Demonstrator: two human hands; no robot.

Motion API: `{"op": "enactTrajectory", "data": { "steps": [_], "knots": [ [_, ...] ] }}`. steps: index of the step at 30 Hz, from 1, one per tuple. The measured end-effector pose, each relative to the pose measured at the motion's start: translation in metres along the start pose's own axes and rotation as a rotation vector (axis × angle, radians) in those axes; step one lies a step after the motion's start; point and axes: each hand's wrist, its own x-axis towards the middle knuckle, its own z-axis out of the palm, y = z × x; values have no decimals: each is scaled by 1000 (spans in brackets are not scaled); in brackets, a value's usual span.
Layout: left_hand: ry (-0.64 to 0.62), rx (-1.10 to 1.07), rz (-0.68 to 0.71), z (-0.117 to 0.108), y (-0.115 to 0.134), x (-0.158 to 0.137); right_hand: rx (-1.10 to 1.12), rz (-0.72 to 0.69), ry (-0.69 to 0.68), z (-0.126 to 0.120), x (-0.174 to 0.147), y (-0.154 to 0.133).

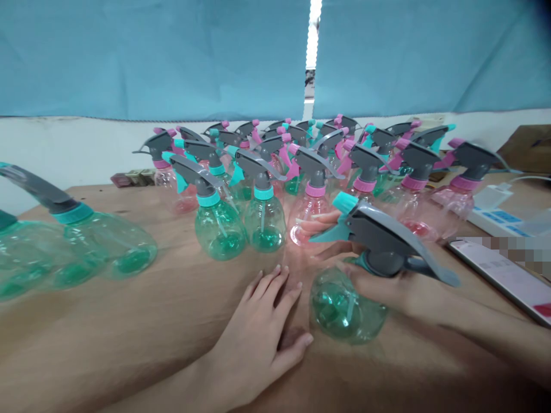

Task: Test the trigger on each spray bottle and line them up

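My right hand (387,287) is wrapped round the neck of a green spray bottle (336,304) with a grey and teal trigger head. The bottle leans, its head tipped toward the right, and its base is near the table. My left hand (269,321) rests palm down on the table just left of that bottle, fingers stretched out and holding nothing. Past my hands stand two green spray bottles (263,229) with teal collars and a pink spray bottle (315,201).
Several more pink and green spray bottles (415,195) crowd the back of the wooden table (172,338). Other green bottles (124,241) stand at the left. A phone (495,275) and a white power strip (501,215) lie at the right. A blue curtain (172,57) hangs behind.
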Motion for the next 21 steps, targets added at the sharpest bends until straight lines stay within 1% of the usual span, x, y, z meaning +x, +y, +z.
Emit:
{"op": "enactTrajectory", "data": {
  "steps": [4,6,8,12,15,18,21],
  "knots": [
    [-23,4,-7,0,0,0,-60,-12,40,0,1,7],
    [-27,1,-6,0,0,0,-108,-41,87,0,2,6],
    [-21,-2,-10,-1,0,0,-112,-68,121,2,3,1],
    [-31,-5,-27,-2,1,0,-136,-30,116,7,1,-7],
    [-43,-13,-28,-2,2,0,-192,-6,87,9,-2,-4],
    [-30,-16,-20,-1,1,0,-212,-33,58,8,-3,2],
    [-1,-16,-8,-1,0,-1,-192,-56,80,7,-3,7]
  ]
}}
